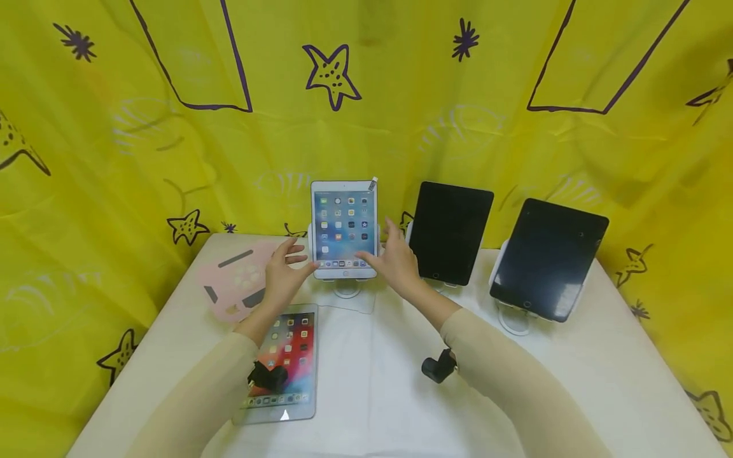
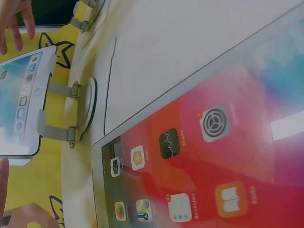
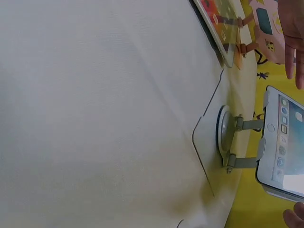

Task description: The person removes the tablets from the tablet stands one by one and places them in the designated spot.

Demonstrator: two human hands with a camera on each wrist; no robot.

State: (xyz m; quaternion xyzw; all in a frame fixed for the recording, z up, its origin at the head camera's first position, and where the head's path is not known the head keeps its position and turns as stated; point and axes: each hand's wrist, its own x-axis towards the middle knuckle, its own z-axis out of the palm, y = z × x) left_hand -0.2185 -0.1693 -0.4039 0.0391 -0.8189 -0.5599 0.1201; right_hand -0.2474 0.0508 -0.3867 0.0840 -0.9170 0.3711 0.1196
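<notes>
A white tablet (image 1: 345, 222) with a lit home screen stands on a small stand (image 1: 346, 289) in front of the curtain. My left hand (image 1: 280, 273) is held at its left side, fingers apart, with the thumb near the lower left edge. On the other side my right hand (image 1: 399, 259) is raised with spread fingers, its thumb overlapping the lower right of the screen in the head view. In the right wrist view a thumb (image 3: 293, 217) appears apart from the tablet. Neither hand holds anything. A small tag (image 1: 373, 184) sticks at the tablet's upper right corner.
Two dark-screened tablets, one black (image 1: 451, 234) and another farther right (image 1: 551, 259), lean on stands. A pink stand (image 1: 209, 275) is partly behind the left hand. Below it, another tablet (image 1: 306, 381) with a red screen lies under the left forearm. Yellow curtain (image 1: 378, 127) backs the white table (image 1: 378, 388).
</notes>
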